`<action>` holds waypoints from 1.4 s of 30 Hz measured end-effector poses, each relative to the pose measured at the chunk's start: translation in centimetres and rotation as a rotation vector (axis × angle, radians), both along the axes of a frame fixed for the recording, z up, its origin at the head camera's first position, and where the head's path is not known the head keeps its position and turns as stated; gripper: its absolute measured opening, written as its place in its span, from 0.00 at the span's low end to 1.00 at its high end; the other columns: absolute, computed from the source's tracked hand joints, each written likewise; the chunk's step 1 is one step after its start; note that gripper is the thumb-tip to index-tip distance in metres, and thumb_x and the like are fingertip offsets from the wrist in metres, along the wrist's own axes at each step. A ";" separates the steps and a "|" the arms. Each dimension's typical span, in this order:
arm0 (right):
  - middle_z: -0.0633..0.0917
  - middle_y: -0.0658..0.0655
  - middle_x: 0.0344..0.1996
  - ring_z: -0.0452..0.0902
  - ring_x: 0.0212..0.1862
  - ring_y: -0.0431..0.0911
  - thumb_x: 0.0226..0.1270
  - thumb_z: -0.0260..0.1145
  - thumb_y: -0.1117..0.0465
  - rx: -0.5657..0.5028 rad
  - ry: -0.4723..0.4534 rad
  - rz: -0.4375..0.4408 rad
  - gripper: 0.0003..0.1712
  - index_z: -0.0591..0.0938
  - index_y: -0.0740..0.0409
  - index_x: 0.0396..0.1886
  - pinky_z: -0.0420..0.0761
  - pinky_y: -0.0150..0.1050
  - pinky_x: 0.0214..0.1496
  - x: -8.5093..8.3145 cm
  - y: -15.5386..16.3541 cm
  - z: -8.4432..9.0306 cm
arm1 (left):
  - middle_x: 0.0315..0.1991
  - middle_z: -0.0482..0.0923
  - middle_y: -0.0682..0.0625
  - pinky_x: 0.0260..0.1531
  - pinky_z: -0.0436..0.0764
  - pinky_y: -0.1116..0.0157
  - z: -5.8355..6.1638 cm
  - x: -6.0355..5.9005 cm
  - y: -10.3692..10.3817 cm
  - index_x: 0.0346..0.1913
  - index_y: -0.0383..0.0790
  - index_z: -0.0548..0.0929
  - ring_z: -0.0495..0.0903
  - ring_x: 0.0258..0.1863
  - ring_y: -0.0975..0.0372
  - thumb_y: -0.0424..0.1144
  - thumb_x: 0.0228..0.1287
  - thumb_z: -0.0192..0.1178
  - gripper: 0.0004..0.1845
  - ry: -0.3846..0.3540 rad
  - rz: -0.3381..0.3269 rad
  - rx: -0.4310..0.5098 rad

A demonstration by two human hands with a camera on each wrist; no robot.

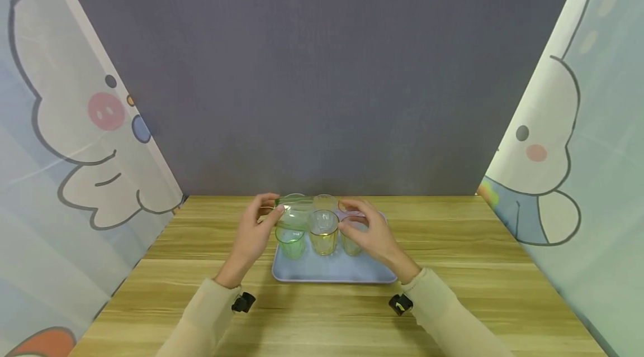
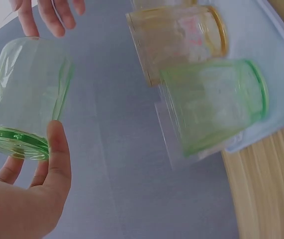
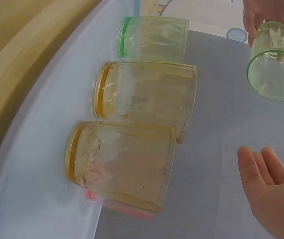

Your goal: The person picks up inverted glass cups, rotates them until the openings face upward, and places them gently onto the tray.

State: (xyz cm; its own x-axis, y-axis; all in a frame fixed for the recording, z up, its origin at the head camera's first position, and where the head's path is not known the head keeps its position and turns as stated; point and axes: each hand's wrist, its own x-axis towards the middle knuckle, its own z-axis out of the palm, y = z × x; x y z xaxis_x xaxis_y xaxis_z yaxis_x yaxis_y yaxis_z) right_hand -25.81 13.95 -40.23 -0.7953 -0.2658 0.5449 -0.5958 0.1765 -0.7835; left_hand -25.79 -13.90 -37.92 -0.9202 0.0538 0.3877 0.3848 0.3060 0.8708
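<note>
My left hand (image 1: 254,231) grips a clear green drinking glass (image 2: 30,87) by its base, thumb on one side and fingers on the other. The glass lies tilted on its side in the air above the tray (image 1: 334,272), its mouth toward my right hand (image 1: 374,237). That right hand holds nothing; its fingers are loosely bent and apart from the held glass in the right wrist view. Below, a second green glass (image 1: 290,245) and two amber glasses, one in the middle (image 3: 146,94) and one at the right (image 3: 124,162), stand upright along the tray's near side.
Behind the front row are more glasses, partly hidden; a pinkish one (image 3: 117,206) shows past the right amber glass. The pale blue tray rests on a wood-grain table (image 1: 201,267). A grey panel (image 1: 322,77) rises at the table's far edge, with printed curtains (image 1: 604,178) on both sides.
</note>
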 end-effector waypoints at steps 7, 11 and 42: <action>0.75 0.67 0.63 0.73 0.62 0.54 0.66 0.69 0.69 -0.019 -0.002 0.057 0.30 0.74 0.69 0.67 0.76 0.57 0.63 0.2 -0.5 -0.1 | 0.55 0.75 0.42 0.52 0.76 0.54 -0.7 0.0 0.9 0.63 0.38 0.77 0.77 0.50 0.54 0.46 0.76 0.59 0.20 -0.037 -0.049 0.064; 0.74 0.67 0.63 0.73 0.62 0.51 0.66 0.69 0.69 -0.017 0.000 0.057 0.30 0.74 0.68 0.67 0.76 0.56 0.63 0.4 -0.7 -0.1 | 0.54 0.74 0.41 0.45 0.79 0.60 -1.1 0.0 1.6 0.62 0.37 0.77 0.78 0.47 0.54 0.43 0.76 0.59 0.19 -0.051 -0.073 0.105; 0.74 0.71 0.59 0.75 0.56 0.47 0.62 0.72 0.72 -0.150 -0.005 0.209 0.34 0.70 0.72 0.67 0.83 0.45 0.57 1.1 0.2 -0.1 | 0.58 0.74 0.42 0.50 0.77 0.57 -1.5 0.8 4.5 0.63 0.41 0.75 0.79 0.52 0.54 0.45 0.76 0.59 0.20 -0.122 -0.221 0.114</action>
State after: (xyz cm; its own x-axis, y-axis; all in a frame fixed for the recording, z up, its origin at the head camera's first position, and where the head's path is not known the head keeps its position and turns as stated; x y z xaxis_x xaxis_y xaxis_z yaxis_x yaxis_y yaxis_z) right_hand -24.75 14.12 -40.33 -0.7342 -0.3413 0.5868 -0.6031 -0.0690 -0.7947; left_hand -24.98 -9.43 -39.44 -0.9312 0.2212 0.2898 0.3216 0.1240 0.9387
